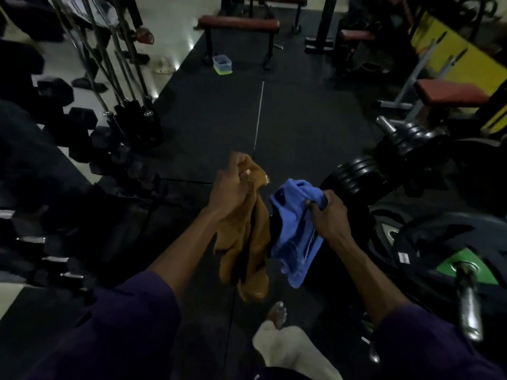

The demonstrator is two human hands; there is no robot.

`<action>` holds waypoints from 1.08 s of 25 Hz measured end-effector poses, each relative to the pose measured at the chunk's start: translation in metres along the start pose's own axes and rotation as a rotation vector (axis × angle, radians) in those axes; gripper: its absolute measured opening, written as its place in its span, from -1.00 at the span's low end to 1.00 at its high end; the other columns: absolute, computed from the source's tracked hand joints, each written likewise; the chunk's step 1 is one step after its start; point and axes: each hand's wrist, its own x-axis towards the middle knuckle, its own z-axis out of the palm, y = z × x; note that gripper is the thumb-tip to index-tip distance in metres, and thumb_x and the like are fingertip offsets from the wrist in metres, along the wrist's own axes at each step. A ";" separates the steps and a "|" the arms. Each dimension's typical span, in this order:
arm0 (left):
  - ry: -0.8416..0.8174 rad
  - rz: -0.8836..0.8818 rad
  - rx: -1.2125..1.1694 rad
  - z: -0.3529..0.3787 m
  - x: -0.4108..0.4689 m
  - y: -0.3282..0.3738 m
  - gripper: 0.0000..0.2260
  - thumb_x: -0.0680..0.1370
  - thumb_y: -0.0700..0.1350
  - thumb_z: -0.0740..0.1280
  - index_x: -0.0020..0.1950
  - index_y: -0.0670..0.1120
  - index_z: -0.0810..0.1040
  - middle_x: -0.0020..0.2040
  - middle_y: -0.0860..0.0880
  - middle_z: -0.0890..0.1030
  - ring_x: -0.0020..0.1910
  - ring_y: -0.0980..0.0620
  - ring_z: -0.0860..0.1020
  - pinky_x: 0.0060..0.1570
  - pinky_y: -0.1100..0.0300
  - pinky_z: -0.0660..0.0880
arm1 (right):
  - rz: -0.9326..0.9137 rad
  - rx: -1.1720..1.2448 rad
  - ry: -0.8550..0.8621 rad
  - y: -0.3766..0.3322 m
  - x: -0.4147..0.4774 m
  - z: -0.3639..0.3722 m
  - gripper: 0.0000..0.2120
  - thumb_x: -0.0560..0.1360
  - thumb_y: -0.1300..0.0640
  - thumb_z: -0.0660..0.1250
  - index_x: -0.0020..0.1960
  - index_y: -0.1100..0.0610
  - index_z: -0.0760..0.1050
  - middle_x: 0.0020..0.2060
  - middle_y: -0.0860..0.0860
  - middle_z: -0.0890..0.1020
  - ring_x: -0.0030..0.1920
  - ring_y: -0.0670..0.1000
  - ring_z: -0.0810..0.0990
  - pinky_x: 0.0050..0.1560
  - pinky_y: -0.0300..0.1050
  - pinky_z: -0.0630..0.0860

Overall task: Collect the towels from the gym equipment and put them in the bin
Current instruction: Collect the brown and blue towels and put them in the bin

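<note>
My left hand [229, 185] grips the top of a brown towel [248, 242], which hangs down in folds over the dark floor mat. Just to its right, my right hand [330, 212] grips a blue towel [295, 231] that also hangs loose. The two towels nearly touch at waist height in the middle of the view. A small clear plastic bin [222, 64] with a yellow-green base sits far ahead on the mat, under a red padded bench [238, 24].
Dumbbells [57, 253] line a rack on the left, with leaning barbells [120, 78] behind. Stacked black weight plates [354, 179] and a green-centred plate on a bar [466, 270] crowd the right. More benches [450, 91] stand at right. My foot [277, 315] is below.
</note>
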 end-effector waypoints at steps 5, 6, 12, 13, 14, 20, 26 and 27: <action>-0.032 -0.013 -0.021 0.009 0.118 -0.028 -0.84 0.65 -0.09 0.23 0.22 0.04 0.42 -0.04 0.03 0.60 -0.06 0.01 0.62 -0.06 0.20 0.52 | 0.020 0.022 -0.036 0.005 0.122 0.046 -0.87 0.56 0.07 0.38 0.01 0.05 0.44 -0.09 -0.06 0.57 -0.16 -0.11 0.56 -0.15 -0.20 0.45; -0.051 -0.037 -0.036 0.008 0.144 -0.029 -0.86 0.64 -0.05 0.23 0.20 0.08 0.38 -0.05 0.06 0.59 -0.07 0.04 0.62 -0.10 0.25 0.51 | 0.019 0.042 -0.050 0.003 0.149 0.052 -0.85 0.56 0.09 0.38 0.06 0.05 0.43 -0.06 -0.05 0.58 -0.13 -0.09 0.56 -0.09 -0.15 0.47; -0.069 -0.051 0.030 0.000 0.295 -0.034 -0.91 0.63 -0.21 0.25 0.10 -0.16 0.51 -0.11 0.00 0.63 -0.15 0.17 0.63 -0.15 0.26 0.52 | -0.108 0.061 -0.105 -0.026 0.298 0.067 -0.65 0.51 0.27 0.29 0.06 -0.16 0.31 -0.07 -0.36 0.58 -0.11 -0.40 0.54 -0.13 -0.33 0.41; -0.060 -0.071 0.008 0.001 0.320 -0.034 -0.92 0.61 -0.24 0.27 0.01 -0.18 0.56 -0.15 0.08 0.62 -0.20 0.29 0.61 -0.19 0.36 0.46 | -0.148 0.031 -0.095 -0.029 0.320 0.070 -0.63 0.49 0.32 0.27 0.03 -0.16 0.35 -0.07 -0.43 0.56 -0.10 -0.45 0.52 -0.13 -0.41 0.40; -0.068 -0.115 -0.039 0.000 0.344 -0.035 -0.92 0.58 -0.22 0.30 -0.06 -0.17 0.59 -0.17 0.13 0.59 -0.25 0.35 0.58 -0.21 0.42 0.43 | -0.181 -0.003 -0.098 -0.030 0.341 0.074 -0.63 0.48 0.36 0.27 -0.01 -0.13 0.41 -0.09 -0.42 0.57 -0.10 -0.42 0.52 -0.10 -0.41 0.42; -0.346 -0.221 0.053 -0.013 0.526 -0.071 -0.35 0.51 -0.15 0.46 0.56 -0.08 0.28 0.44 -0.13 0.39 0.41 -0.09 0.42 0.39 0.03 0.40 | -0.099 -0.127 -0.097 -0.023 0.503 0.121 -0.70 0.46 0.39 0.27 -0.12 0.02 0.62 -0.07 0.03 0.67 -0.07 0.02 0.62 -0.16 -0.36 0.41; -0.304 -0.057 -0.076 -0.013 0.688 -0.104 -0.51 0.56 -0.33 0.30 0.47 -0.05 0.43 0.39 -0.08 0.47 0.34 -0.01 0.46 0.29 0.13 0.43 | -0.065 -0.082 -0.012 -0.053 0.646 0.165 -0.66 0.43 0.45 0.26 -0.11 0.03 0.60 -0.07 0.03 0.66 -0.03 0.03 0.62 -0.15 -0.44 0.37; -0.314 -0.046 -0.082 -0.011 0.714 -0.111 -0.54 0.55 -0.33 0.29 0.43 -0.04 0.46 0.35 -0.06 0.48 0.30 0.02 0.48 0.25 0.16 0.45 | -0.036 -0.078 -0.015 -0.055 0.669 0.171 -0.67 0.44 0.44 0.25 -0.09 0.05 0.61 -0.03 0.04 0.67 0.00 0.02 0.62 -0.13 -0.41 0.40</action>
